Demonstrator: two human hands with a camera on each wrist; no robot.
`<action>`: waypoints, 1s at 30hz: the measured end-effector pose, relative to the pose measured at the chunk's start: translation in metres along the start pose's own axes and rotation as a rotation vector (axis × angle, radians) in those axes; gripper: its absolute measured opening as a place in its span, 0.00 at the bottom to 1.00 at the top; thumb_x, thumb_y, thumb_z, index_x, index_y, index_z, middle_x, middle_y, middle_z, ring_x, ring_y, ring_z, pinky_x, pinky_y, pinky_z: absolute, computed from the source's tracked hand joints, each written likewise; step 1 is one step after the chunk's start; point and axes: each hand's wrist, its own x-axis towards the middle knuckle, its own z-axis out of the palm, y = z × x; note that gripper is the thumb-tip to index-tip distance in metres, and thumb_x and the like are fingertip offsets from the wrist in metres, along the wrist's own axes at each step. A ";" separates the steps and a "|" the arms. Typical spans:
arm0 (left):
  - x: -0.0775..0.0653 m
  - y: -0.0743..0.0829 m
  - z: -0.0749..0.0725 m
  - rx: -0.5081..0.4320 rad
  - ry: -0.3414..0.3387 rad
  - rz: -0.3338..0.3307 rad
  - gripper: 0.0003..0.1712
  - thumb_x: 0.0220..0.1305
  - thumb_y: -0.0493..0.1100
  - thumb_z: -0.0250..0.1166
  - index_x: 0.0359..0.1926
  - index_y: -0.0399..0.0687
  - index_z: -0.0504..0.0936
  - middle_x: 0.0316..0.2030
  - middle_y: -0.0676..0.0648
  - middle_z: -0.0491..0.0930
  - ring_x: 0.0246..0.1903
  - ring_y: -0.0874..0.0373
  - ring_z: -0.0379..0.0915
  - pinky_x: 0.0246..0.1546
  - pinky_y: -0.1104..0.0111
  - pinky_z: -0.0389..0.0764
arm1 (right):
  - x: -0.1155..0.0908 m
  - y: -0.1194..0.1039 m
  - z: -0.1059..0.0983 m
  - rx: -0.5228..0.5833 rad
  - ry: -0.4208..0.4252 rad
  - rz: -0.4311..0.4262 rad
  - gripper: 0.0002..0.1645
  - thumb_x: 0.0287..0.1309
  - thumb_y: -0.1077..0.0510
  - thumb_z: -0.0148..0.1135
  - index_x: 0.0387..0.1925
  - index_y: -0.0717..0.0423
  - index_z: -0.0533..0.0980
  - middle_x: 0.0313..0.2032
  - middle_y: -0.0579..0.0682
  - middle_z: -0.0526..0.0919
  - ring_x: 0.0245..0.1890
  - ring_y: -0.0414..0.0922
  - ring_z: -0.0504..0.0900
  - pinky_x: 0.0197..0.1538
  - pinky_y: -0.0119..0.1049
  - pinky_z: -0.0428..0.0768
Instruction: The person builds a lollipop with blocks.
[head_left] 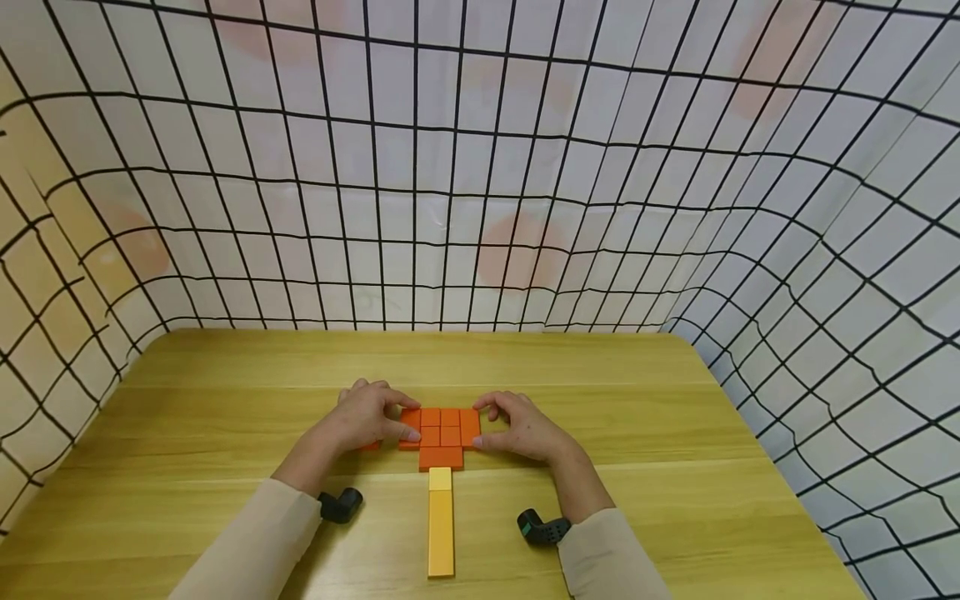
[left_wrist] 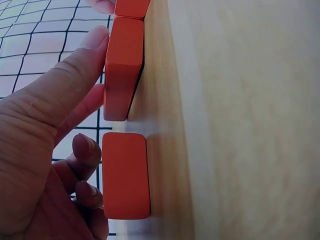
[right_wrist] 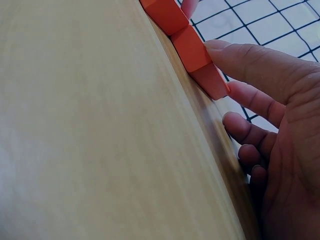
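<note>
Orange blocks lie flat side by side on the table. Several small squares (head_left: 439,427) form the middle, and a wider block (head_left: 441,458) touches them on the near side. At the left end, my left hand (head_left: 366,417) pinches an orange block (head_left: 409,418) (left_wrist: 125,47) between thumb and forefinger. The right hand (head_left: 521,427) holds the right-end orange block (head_left: 470,427) (right_wrist: 192,50) by its corners with thumb and forefinger. Another orange block (left_wrist: 126,175) lies apart, beneath the left hand's other fingers, mostly hidden in the head view.
Below the orange group, a short pale-yellow block (head_left: 440,478) meets a long yellow block (head_left: 441,533) pointing toward me. The wooden table (head_left: 637,500) is bordered behind and at the sides by black netting (head_left: 450,200) over pale sheeting.
</note>
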 end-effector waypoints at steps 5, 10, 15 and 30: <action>0.000 0.001 0.001 -0.006 -0.007 0.003 0.29 0.55 0.62 0.76 0.58 0.63 0.86 0.36 0.54 0.76 0.39 0.53 0.61 0.44 0.58 0.55 | 0.001 0.000 0.000 -0.008 0.002 0.003 0.28 0.55 0.44 0.77 0.56 0.39 0.76 0.46 0.47 0.73 0.49 0.46 0.65 0.52 0.44 0.67; 0.002 0.003 0.004 0.018 -0.003 0.035 0.29 0.58 0.62 0.74 0.60 0.64 0.85 0.38 0.51 0.79 0.38 0.53 0.61 0.42 0.58 0.54 | 0.001 0.000 0.000 -0.006 0.004 -0.001 0.28 0.56 0.45 0.77 0.56 0.39 0.76 0.45 0.47 0.73 0.49 0.46 0.65 0.52 0.44 0.67; 0.005 0.004 0.006 0.033 0.004 0.056 0.27 0.58 0.63 0.73 0.57 0.63 0.87 0.54 0.49 0.82 0.41 0.54 0.63 0.44 0.58 0.57 | 0.000 -0.001 0.000 -0.006 0.001 -0.004 0.28 0.56 0.46 0.76 0.56 0.40 0.76 0.45 0.47 0.72 0.49 0.46 0.65 0.52 0.44 0.67; -0.001 0.000 0.006 0.009 0.060 0.002 0.27 0.62 0.60 0.72 0.60 0.60 0.85 0.33 0.53 0.75 0.38 0.52 0.61 0.43 0.57 0.54 | -0.001 -0.003 0.000 -0.011 0.004 -0.008 0.28 0.56 0.46 0.76 0.56 0.41 0.76 0.45 0.48 0.73 0.49 0.46 0.65 0.52 0.43 0.67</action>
